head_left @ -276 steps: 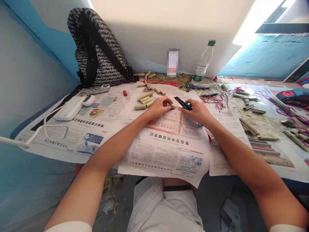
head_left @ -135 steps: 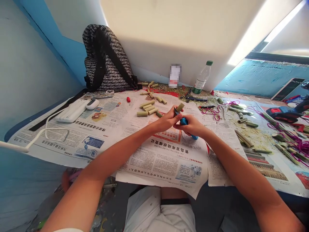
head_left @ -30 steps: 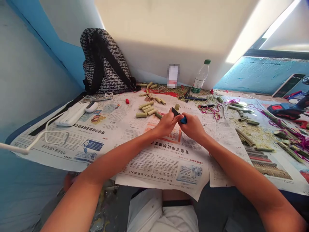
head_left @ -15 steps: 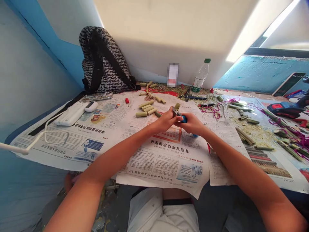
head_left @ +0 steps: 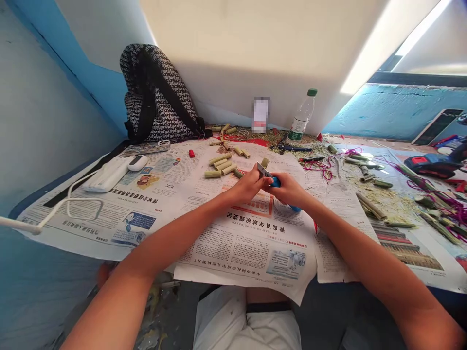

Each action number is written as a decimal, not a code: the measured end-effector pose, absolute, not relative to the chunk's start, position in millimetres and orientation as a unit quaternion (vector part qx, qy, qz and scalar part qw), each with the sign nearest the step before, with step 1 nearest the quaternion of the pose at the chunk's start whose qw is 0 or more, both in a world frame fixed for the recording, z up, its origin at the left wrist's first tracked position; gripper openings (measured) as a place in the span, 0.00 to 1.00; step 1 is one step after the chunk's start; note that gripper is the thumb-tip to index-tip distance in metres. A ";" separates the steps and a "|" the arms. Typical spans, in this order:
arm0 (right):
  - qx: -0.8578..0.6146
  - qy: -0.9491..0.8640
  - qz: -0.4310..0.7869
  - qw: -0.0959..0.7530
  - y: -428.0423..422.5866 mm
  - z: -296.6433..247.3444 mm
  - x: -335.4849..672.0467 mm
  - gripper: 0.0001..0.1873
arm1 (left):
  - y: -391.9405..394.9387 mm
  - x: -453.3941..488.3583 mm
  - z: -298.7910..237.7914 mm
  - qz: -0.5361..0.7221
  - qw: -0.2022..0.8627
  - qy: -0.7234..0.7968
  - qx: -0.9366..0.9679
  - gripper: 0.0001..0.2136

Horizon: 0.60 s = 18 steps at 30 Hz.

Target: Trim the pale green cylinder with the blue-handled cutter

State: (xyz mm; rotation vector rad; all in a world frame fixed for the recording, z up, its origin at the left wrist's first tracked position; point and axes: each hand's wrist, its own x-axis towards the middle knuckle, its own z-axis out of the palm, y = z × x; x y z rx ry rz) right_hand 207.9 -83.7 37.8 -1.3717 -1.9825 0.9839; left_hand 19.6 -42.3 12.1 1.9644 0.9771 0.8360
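My right hand (head_left: 288,188) is closed round the blue handles of a pair of pliers (head_left: 275,182), whose grey metal jaws (head_left: 261,170) point up and to the left. Close against it, my left hand (head_left: 251,185) is closed on a short bamboo piece (head_left: 265,162); the upper end shows just beyond the jaws, and the fingers hide the lower part. Whether the jaws bite into the bamboo I cannot tell. Left of my hands, several cut bamboo pieces (head_left: 221,165) lie on the newspaper (head_left: 219,243), and a darker green piece (head_left: 238,173) lies beside my left fingers.
At the back stand a patterned backpack (head_left: 160,92) and a green-capped bottle (head_left: 302,116). A white power bank (head_left: 109,172) with a cable lies on the left. To the right are purple string (head_left: 323,167), bamboo scraps (head_left: 370,206) and a blue power tool (head_left: 430,165).
Both hands, with the pliers and the bamboo piece, have shifted slightly left and toward me. The grip looks the same, and the things on the table have stayed put.
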 end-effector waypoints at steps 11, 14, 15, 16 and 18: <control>-0.566 -0.735 0.237 0.288 -83.4 27.4 202.5 0.14 | -48.2 24.6 9.5 0.347 0.379 0.398 0.761 0.25; -0.584 -0.725 0.223 0.289 -86.4 29.2 200.7 0.12 | -49.1 25.5 9.5 0.360 0.381 0.395 0.755 0.27; -0.590 -0.723 0.215 0.288 -87.3 29.7 200.2 0.12 | -49.3 25.7 10.0 0.360 0.381 0.396 0.754 0.27; -0.596 -0.721 0.208 0.285 -88.2 30.1 199.7 0.11 | -49.7 25.9 10.6 0.359 0.381 0.397 0.754 0.27; -0.606 -0.718 0.196 0.280 -89.8 30.7 198.4 0.10 | -50.9 26.4 12.1 0.354 0.380 0.398 0.756 0.28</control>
